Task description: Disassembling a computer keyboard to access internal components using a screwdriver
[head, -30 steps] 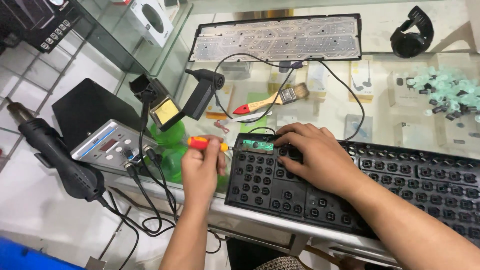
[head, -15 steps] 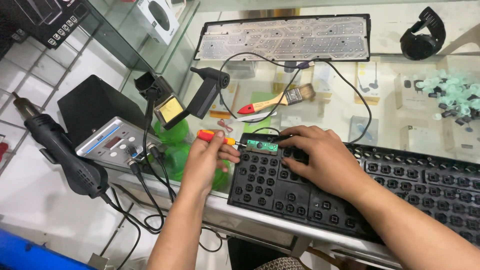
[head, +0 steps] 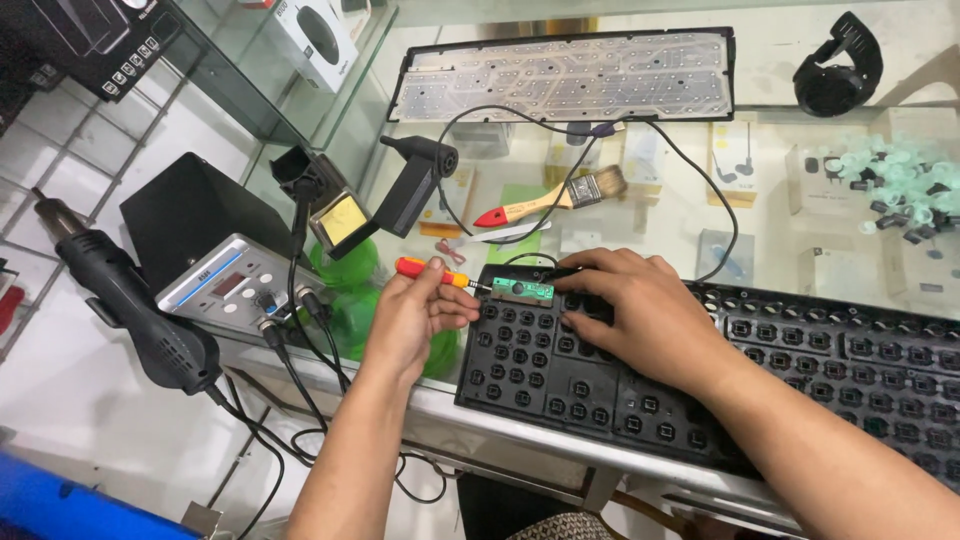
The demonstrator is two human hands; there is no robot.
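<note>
A red-and-yellow screwdriver (head: 432, 272) is pinched in the fingers of the left hand (head: 412, 318), its long axis lying nearly level and its tip pointed rightward at the small green circuit board (head: 522, 290) on the top left corner of the black keyboard shell (head: 700, 370). The right hand (head: 640, 320) is laid on the shell just beside the board, fingers bent and pressed down. The shell's near edge overhangs the glass worktop (head: 660, 215), and open room is left between the paintbrush (head: 550, 200) and the board.

Screwdriver (head: 432, 270): red-orange handle, lying near level, tip pointing right onto the left end of the circuit board (head: 522, 290). Board: small green strip, flat at the top left corner of the keyboard frame (head: 560, 385). Frame: black, keycaps off, flat across the glass counter edge.
</note>
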